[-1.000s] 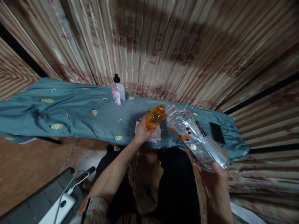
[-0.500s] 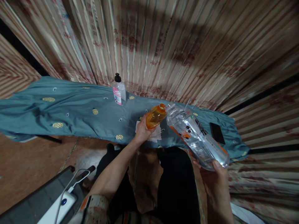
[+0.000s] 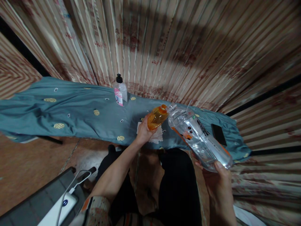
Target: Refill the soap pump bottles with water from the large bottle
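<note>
My left hand (image 3: 144, 131) is closed around a small orange see-through bottle (image 3: 157, 118), tilted with its open mouth to the upper right. My right hand (image 3: 218, 175) grips the base end of a large clear plastic bottle (image 3: 199, 138) with a silver and orange label. The big bottle slants so that its neck meets the mouth of the orange one; whether the rims touch I cannot make out. Below the orange bottle a whitish cloth or tissue (image 3: 158, 137) lies on the teal-covered table (image 3: 80, 116).
A clear pump bottle (image 3: 120, 92) with black top and pink label stands at the table's back edge. A dark phone (image 3: 218, 134) lies at the right. Pleated curtains (image 3: 145, 47) hang behind. A white power bank (image 3: 60, 208) with a cable rests at lower left.
The big clear bottle's base has shifted very slightly to the right with my right hand. Both bottles otherwise keep nearly the same pose, mouth to mouth.
</note>
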`<move>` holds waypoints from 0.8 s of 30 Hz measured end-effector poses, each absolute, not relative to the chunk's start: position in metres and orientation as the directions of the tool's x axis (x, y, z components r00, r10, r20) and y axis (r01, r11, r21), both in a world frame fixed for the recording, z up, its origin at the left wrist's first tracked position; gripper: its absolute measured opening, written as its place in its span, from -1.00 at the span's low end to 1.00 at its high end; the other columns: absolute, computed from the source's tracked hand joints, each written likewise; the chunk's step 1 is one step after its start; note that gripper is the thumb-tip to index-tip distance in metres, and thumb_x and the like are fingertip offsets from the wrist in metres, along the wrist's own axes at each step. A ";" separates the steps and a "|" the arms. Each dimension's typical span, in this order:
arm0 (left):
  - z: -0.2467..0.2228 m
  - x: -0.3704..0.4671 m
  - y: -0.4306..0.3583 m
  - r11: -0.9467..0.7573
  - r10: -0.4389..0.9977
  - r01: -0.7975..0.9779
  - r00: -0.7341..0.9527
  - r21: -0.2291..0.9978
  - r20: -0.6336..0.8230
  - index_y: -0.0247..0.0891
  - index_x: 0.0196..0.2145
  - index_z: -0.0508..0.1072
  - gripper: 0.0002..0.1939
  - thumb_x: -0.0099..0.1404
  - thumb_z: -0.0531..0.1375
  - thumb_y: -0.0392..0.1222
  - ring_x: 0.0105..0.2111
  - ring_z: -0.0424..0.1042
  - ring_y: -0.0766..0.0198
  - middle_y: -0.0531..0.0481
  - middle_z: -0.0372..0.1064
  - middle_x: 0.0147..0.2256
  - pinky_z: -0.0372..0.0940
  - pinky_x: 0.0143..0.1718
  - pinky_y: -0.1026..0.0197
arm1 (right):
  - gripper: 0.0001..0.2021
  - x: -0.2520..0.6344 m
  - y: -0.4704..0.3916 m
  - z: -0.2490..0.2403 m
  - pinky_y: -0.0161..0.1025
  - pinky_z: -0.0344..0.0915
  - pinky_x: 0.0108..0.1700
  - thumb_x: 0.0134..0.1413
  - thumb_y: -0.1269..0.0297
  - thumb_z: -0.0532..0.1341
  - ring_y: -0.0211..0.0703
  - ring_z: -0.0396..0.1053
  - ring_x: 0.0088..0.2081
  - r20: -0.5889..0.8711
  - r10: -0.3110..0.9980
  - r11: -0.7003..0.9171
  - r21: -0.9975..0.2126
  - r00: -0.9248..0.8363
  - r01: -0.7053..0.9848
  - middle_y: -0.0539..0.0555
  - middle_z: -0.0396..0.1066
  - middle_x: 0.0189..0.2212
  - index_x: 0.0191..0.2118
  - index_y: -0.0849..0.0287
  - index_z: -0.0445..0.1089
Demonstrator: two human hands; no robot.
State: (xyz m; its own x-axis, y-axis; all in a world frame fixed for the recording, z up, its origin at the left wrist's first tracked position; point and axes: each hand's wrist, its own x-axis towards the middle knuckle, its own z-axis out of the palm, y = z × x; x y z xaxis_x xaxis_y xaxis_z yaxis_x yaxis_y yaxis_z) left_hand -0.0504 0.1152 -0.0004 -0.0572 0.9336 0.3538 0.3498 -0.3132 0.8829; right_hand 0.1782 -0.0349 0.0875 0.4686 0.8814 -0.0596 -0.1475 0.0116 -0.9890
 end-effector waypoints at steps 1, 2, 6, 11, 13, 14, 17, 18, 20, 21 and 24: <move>0.000 -0.050 0.115 -0.312 0.934 0.348 -0.057 0.884 0.352 -0.18 0.15 0.20 -0.26 0.04 0.37 -0.30 0.05 0.48 0.10 -0.10 0.45 0.06 0.38 0.11 0.04 | -0.29 0.178 -0.035 0.087 -0.15 0.51 -0.36 -0.02 0.06 0.32 0.11 0.54 -0.12 -0.057 0.880 0.015 -0.989 0.471 -0.148 0.20 0.44 0.12 0.28 0.05 0.23; 0.000 -0.051 0.115 -0.312 0.934 0.347 -0.057 0.884 0.352 -0.18 0.16 0.20 -0.25 0.04 0.37 -0.30 0.06 0.47 0.10 -0.10 0.44 0.07 0.37 0.12 0.04 | -0.29 0.179 -0.035 0.087 -0.16 0.52 -0.37 -0.02 0.07 0.32 0.10 0.54 -0.12 -0.051 0.880 0.021 -0.989 0.473 -0.145 0.20 0.44 0.12 0.28 0.06 0.23; -0.002 -0.050 0.115 -0.304 0.938 0.347 -0.054 0.887 0.342 -0.19 0.17 0.19 -0.23 0.03 0.38 -0.29 0.06 0.47 0.08 -0.11 0.44 0.07 0.37 0.11 0.02 | -0.29 0.179 -0.035 0.086 -0.18 0.52 -0.37 -0.02 0.08 0.32 0.07 0.54 -0.12 -0.017 0.885 0.048 -0.991 0.466 -0.127 0.18 0.42 0.14 0.27 0.05 0.23; -0.004 -0.050 0.116 -0.325 0.928 0.351 -0.061 0.878 0.368 -0.18 0.16 0.20 -0.24 0.03 0.37 -0.31 0.07 0.46 0.09 -0.11 0.42 0.09 0.36 0.14 0.04 | -0.30 0.178 -0.035 0.088 -0.20 0.51 -0.38 -0.01 0.08 0.32 0.06 0.54 -0.13 -0.033 0.883 0.039 -0.989 0.468 -0.144 0.19 0.43 0.14 0.28 0.03 0.24; -0.004 -0.050 0.116 -0.332 0.925 0.354 -0.059 0.875 0.375 -0.19 0.16 0.20 -0.25 0.03 0.37 -0.30 0.07 0.46 0.08 -0.11 0.42 0.09 0.36 0.13 0.04 | -0.31 0.176 -0.035 0.089 -0.22 0.51 -0.39 -0.01 0.09 0.31 0.05 0.54 -0.13 -0.037 0.882 0.035 -0.989 0.470 -0.144 0.19 0.43 0.14 0.28 0.04 0.24; -0.003 -0.050 0.116 -0.333 0.925 0.356 -0.057 0.873 0.376 -0.19 0.16 0.20 -0.25 0.03 0.37 -0.29 0.07 0.46 0.08 -0.11 0.43 0.08 0.36 0.13 0.04 | -0.32 0.175 -0.036 0.090 -0.23 0.51 -0.39 0.01 0.09 0.30 0.04 0.54 -0.12 -0.034 0.880 0.036 -0.990 0.474 -0.138 0.19 0.42 0.14 0.28 0.05 0.23; -0.003 -0.050 0.116 -0.331 0.926 0.368 -0.051 0.869 0.374 -0.18 0.16 0.20 -0.24 0.03 0.37 -0.30 0.05 0.48 0.09 -0.10 0.45 0.06 0.38 0.10 0.05 | -0.32 0.174 -0.036 0.091 -0.26 0.50 -0.40 0.01 0.09 0.30 0.00 0.55 -0.17 -0.021 0.881 0.048 -0.990 0.472 -0.133 0.20 0.45 0.11 0.28 0.07 0.24; -0.003 -0.050 0.116 -0.329 0.927 0.372 -0.050 0.868 0.373 -0.18 0.17 0.19 -0.23 0.03 0.37 -0.30 0.04 0.48 0.10 -0.09 0.46 0.05 0.39 0.09 0.05 | -0.31 0.174 -0.036 0.091 -0.28 0.50 -0.40 0.01 0.09 0.31 -0.02 0.56 -0.20 -0.022 0.884 0.048 -0.989 0.466 -0.139 0.19 0.46 0.09 0.28 0.07 0.24; -0.003 -0.050 0.116 -0.325 0.928 0.377 -0.051 0.867 0.369 -0.18 0.17 0.19 -0.23 0.03 0.37 -0.30 0.04 0.48 0.09 -0.10 0.46 0.05 0.39 0.09 0.05 | -0.32 0.174 -0.035 0.091 -0.29 0.50 -0.40 0.00 0.10 0.31 -0.05 0.56 -0.23 -0.023 0.890 0.049 -0.988 0.455 -0.145 0.18 0.46 0.09 0.28 0.06 0.25; -0.003 -0.050 0.116 -0.321 0.929 0.377 -0.054 0.869 0.366 -0.19 0.17 0.19 -0.23 0.03 0.38 -0.29 0.04 0.48 0.09 -0.10 0.45 0.06 0.39 0.09 0.05 | -0.32 0.175 -0.035 0.091 -0.29 0.50 -0.39 0.01 0.10 0.31 -0.06 0.56 -0.23 -0.022 0.891 0.050 -0.988 0.454 -0.146 0.18 0.45 0.11 0.28 0.05 0.24; -0.001 -0.050 0.115 -0.308 0.935 0.361 -0.057 0.880 0.351 -0.20 0.17 0.19 -0.24 0.03 0.37 -0.29 0.04 0.48 0.08 -0.11 0.45 0.06 0.38 0.10 0.04 | -0.35 0.176 -0.035 0.089 -0.28 0.51 -0.36 0.02 0.13 0.31 -0.07 0.55 -0.21 -0.026 0.883 0.053 -0.987 0.469 -0.154 0.15 0.44 0.12 0.27 0.04 0.26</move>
